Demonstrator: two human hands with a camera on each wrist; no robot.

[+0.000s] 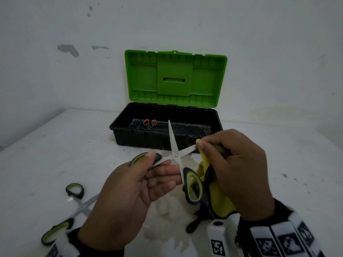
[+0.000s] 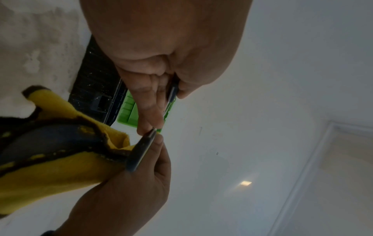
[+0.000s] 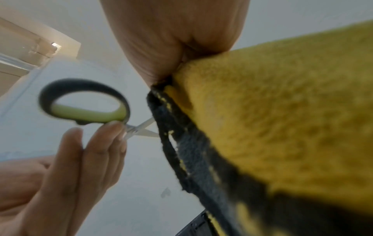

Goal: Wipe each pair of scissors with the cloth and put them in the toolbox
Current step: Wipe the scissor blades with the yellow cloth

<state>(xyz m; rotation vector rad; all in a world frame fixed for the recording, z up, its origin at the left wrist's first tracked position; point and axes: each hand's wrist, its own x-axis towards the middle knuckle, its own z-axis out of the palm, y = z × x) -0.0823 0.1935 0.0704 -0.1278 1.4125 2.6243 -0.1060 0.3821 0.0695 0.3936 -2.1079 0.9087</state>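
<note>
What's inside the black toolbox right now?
Inside the toolbox, one small pair of orange-handled scissors lies near the left end of the floor. The near wall and the held scissors cover part of the floor, so anything there stays unseen.

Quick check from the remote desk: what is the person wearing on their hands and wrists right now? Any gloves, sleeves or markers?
No gloves: the left hand and right hand are both bare. Each wrist carries a white wrist band printed with black square tag patterns, and black sleeves show beneath. A white block with another square tag sits by the right wrist, probably the wrist camera's housing. No cables are visible.
</note>
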